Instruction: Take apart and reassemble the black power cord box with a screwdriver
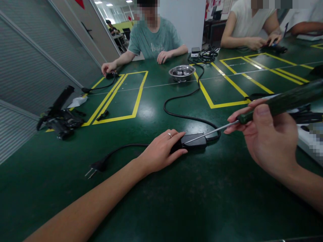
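A small black box on a power cord (197, 140) lies flat on the green table, held down by my left hand (163, 148) with fingers and thumb around its left end. From that end a cord runs left to a two-pin plug (97, 167). My right hand (272, 137) grips the dark green handle of a screwdriver (217, 129). Its thin metal shaft slants down to the left, and the tip meets the box's top near my left fingers. Whether the tip sits in a screw is too small to tell.
A metal bowl (182, 72) with small dark parts stands mid-table, beside a coiled black cable (205, 55). Black parts (60, 117) lie at the left, a small black piece (102, 115) within yellow tape. Two people work across the table. A white object (309, 141) sits at the right.
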A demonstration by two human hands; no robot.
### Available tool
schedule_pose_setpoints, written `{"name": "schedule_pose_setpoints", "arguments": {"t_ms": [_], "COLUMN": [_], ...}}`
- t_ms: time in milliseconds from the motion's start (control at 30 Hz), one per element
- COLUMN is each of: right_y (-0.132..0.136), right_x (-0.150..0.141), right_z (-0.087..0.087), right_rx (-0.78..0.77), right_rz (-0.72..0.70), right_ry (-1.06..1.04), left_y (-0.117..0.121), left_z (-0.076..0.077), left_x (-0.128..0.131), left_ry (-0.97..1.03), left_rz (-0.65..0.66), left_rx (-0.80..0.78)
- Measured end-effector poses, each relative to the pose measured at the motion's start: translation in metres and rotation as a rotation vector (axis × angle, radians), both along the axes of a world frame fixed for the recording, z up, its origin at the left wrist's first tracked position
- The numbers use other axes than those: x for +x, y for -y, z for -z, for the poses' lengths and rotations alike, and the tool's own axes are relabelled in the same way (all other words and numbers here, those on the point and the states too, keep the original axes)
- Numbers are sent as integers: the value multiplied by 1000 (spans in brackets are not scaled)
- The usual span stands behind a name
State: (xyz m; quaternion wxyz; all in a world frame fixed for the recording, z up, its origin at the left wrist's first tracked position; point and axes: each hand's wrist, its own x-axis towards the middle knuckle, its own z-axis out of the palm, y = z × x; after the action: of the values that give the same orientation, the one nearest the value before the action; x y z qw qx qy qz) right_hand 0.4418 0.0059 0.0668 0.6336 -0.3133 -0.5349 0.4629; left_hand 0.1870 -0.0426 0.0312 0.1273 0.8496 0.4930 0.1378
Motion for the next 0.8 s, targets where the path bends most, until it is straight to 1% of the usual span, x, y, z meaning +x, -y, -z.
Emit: {"name": "schedule_pose_setpoints", "arguments": {"t_ms": [167,233,300,433,500,633,800], "right_y": [-5,-8,-10,-12,-12,-12,-15], "right_x": [5,6,7,9,10,9,11], "right_z": [-3,-3,-3,-2,-2,-4,0], "right_rx": [50,56,25,-55,-52,-8,45], "right_rz": [58,62,17,-166,-190,-114,21], "right_ry": [149,175,139,-44,-83,-37,134], "left_y": [0,-1,-2,-3,-4,-5,-5], "left_z": [-2,-3,-5,-6,-7,-7,-8], "left_x": [1,2,3,3,3,3,3], "left_ry": [23,33,44,56,58,73,89], "left_rz": [-7,-12,-17,-31,-37,-45,-51], "left_rx": [-14,-27,-41,-69,-80,-100,-105]}}
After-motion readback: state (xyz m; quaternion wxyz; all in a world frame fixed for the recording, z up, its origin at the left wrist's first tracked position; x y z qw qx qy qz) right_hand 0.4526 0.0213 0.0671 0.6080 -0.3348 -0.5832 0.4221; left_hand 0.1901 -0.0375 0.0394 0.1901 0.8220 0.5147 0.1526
